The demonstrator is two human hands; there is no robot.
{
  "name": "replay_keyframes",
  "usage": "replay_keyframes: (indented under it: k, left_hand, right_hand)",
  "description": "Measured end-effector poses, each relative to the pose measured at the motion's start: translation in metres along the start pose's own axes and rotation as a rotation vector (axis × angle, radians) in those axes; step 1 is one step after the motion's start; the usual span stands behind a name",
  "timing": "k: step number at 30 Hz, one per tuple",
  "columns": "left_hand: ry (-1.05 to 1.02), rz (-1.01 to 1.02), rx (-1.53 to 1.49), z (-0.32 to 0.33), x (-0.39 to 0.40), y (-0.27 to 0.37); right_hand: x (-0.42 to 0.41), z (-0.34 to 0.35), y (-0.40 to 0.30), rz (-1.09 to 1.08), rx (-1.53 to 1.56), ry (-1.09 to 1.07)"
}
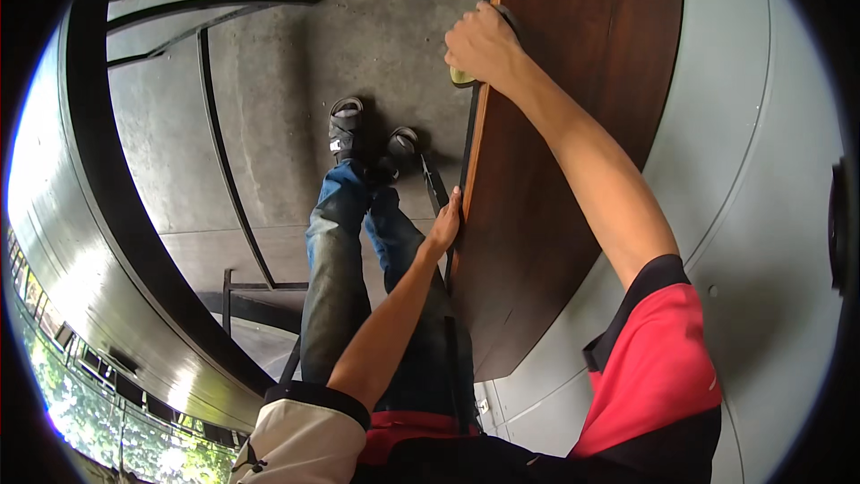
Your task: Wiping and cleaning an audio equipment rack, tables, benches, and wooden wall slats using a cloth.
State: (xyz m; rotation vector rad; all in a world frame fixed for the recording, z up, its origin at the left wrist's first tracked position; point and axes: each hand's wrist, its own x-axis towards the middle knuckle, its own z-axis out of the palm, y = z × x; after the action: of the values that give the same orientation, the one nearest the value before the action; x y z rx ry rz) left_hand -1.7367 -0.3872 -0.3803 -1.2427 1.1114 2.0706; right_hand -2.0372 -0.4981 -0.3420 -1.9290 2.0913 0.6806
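Observation:
My right hand (485, 44) grips a yellow and dark pad (462, 78), probably a sponge, at the far part of a wooden tabletop's near edge. Most of the pad is hidden under the fingers; its yellow end shows below the hand and a dark part shows above it. The tabletop (571, 148) is dark reddish brown, with a lighter orange-brown edge strip (472, 168). Closer to my body, my left hand (447, 222) lies with extended fingers against that same edge and holds nothing.
A pale grey panelled wall (725, 168) runs along the table's far side. Left stands another long table (121, 249) with a shiny top and black metal frame legs (218, 128). My sandalled feet (346, 128) are on the concrete floor (376, 33) between the tables.

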Motion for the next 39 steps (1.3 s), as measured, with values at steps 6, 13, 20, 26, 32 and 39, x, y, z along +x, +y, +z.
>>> replay_keyframes:
  k: [6,13,20,26,32,39]
  left_hand:
    - [0.035,0.108,0.014,-0.009,-0.001,-0.023]
    - [-0.038,0.002,-0.305,-0.039,0.000,-0.108]
    - [-0.103,-0.098,-0.336,-0.081,0.005,-0.040]
    - [-0.092,-0.005,-0.178,-0.096,0.021,0.045]
    - [-0.167,-0.027,-0.097,-0.065,0.030,0.066]
    - [-0.144,-0.052,-0.009,-0.066,0.024,0.072]
  right_hand:
    - [-0.086,0.019,-0.138,-0.248,0.157,-0.328]
    - [-0.101,0.027,-0.165,-0.260,0.207,-0.176]
    - [-0.124,0.029,-0.189,-0.187,0.062,-0.115]
    - [-0.205,0.027,-0.296,-0.284,0.103,-0.248]
    - [-0.237,0.026,-0.320,-0.322,0.267,-0.194]
    - [-0.226,-0.028,-0.301,0.051,1.285,-0.411]
